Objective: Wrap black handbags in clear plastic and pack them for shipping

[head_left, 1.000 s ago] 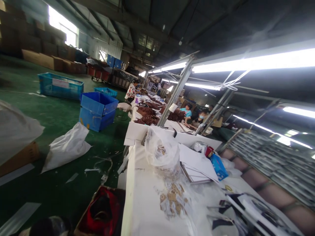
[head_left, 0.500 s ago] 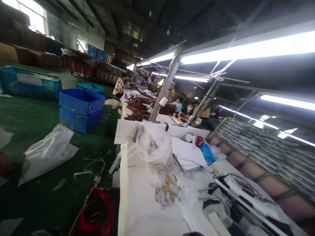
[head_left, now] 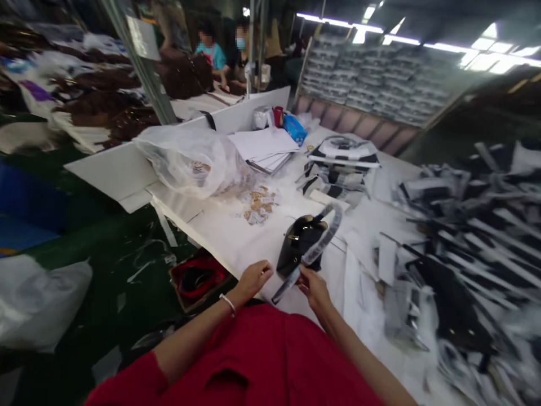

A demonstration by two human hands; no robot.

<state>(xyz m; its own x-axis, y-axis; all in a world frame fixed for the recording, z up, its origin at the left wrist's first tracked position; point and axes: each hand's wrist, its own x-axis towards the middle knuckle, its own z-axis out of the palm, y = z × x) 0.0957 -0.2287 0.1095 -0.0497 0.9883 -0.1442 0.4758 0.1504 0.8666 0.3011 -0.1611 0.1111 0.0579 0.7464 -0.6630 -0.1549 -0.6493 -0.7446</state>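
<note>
A small black handbag (head_left: 291,256) with gold-coloured fittings rests on the white table (head_left: 228,239) in front of me. Its long handle (head_left: 327,239) is wrapped in clear plastic and arches over the right side. My right hand (head_left: 311,285) is closed on the lower part of that handle, at the bag's near side. Just left of the bag, my left hand (head_left: 256,277) has its fingers curled together; whether anything small is between them is hidden. Brown and white hang tags (head_left: 260,204) lie in a loose pile beyond the bag.
A clear plastic bag (head_left: 198,160) and white sheets (head_left: 264,148) are at the back. More plastic-wrapped black handbags (head_left: 448,304) crowd the right side. Below the left edge stands a box with a red lining (head_left: 198,276). Two people (head_left: 213,53) sit beyond the partition.
My view has swung right and down, levelling out. Both hands and the black handbag have come into view; the blue crates on the left have mostly left it.
</note>
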